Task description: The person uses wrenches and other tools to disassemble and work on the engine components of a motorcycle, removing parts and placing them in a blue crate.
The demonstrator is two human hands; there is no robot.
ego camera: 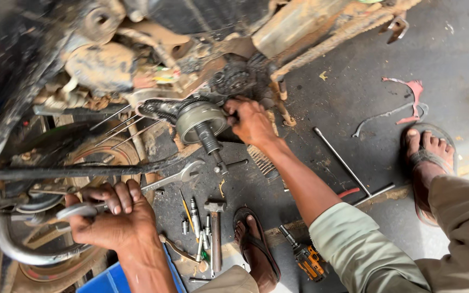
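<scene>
A mud-caked motorcycle point(104, 65) lies tipped over in front of me. My right hand point(251, 120) grips a part beside the round grey hub point(201, 120) with its dark axle shaft sticking out, close to the sprocket and chain point(234, 81). My left hand point(112, 220) is closed around a long open-ended spanner point(177, 176) whose jaw points toward the hub. The spanner crosses over the spoked wheel rim point(99, 157). What my right fingers pinch is hidden behind the hub.
Loose tools lie on the dark floor between my feet: a hammer point(215, 230), sockets and screwdrivers point(196, 222), a T-handle wrench point(348, 168), an orange cordless driver point(306, 258). A blue tray point(109, 279) sits at the bottom. My sandalled feet point(256, 249) rest nearby.
</scene>
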